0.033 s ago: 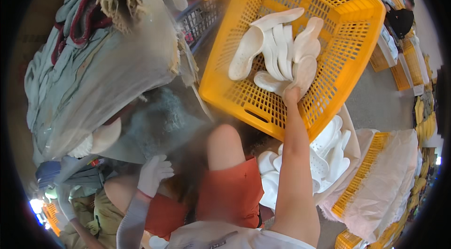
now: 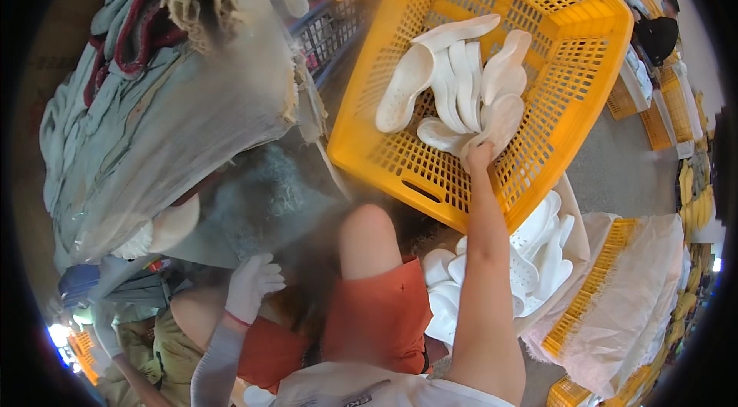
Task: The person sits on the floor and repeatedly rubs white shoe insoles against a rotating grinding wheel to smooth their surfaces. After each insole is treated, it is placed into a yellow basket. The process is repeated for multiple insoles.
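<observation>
In the yellow plastic basket (image 2: pixel 361 147), several white foam shoe soles (image 2: pixel 406 88) lie together, some stood on edge side by side. My bare right hand (image 2: pixel 478 155) reaches over the basket's near wall, its fingers closed on the end of a white shoe sole (image 2: pixel 504 121) at the near side of the pile. My left hand (image 2: pixel 255 282) wears a white glove and hovers by my left thigh. Its fingers are loosely stretched, and nothing shows in them.
More white soles (image 2: pixel 538 261) fill a container under my right arm. Left of me stands a grey, cloth-draped machine-like bulk (image 2: pixel 207 122). A dark crate (image 2: pixel 330 30) is behind it. A wrapped yellow crate (image 2: pixel 588 288) stands at right. Another person's gloved arm (image 2: pixel 108 334) shows lower left.
The basket and its soles sit very slightly further right in the picture. My right hand keeps its hold on the sole, and my left hand has not visibly moved.
</observation>
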Available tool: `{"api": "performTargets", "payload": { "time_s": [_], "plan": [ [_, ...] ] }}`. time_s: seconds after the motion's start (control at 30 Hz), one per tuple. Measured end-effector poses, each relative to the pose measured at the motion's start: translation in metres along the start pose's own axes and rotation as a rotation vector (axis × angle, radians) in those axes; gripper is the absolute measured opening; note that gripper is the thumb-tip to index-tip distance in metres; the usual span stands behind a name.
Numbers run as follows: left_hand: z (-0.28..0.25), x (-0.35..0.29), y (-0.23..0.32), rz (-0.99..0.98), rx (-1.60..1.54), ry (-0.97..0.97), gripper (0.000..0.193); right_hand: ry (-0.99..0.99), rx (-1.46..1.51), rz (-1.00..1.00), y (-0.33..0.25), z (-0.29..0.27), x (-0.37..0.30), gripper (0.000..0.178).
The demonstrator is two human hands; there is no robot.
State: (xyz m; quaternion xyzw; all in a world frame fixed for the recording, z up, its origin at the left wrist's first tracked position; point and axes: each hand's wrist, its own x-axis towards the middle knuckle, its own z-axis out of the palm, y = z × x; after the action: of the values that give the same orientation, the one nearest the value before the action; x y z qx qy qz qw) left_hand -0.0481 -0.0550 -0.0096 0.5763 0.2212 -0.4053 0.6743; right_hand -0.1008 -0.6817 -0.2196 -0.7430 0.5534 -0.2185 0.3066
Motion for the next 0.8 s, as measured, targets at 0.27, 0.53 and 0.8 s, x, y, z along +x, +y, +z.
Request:
{"api": "performTargets", "payload": {
  "time_s": [0.27, 0.53, 0.8],
  "plan": [
    [0.164, -0.012, 0.014, 0.407, -0.339, -0.571, 0.061, -0.175, 0.180, -0.910, -0.156, -0.168, -0.266, 0.019],
    [0.113, 0.006, 0.002, 0.539, -0.540, -0.268, 0.036, -0.686, 0.489, -0.451, -0.251, -0.206, -0.402, 0.061],
    [0.050, 0.150, 0.058, 0.752, -0.375, -0.259, 0.039, -0.582, 0.608, -0.530, -0.312, -0.079, -0.409, 0.066]
  ]
}}
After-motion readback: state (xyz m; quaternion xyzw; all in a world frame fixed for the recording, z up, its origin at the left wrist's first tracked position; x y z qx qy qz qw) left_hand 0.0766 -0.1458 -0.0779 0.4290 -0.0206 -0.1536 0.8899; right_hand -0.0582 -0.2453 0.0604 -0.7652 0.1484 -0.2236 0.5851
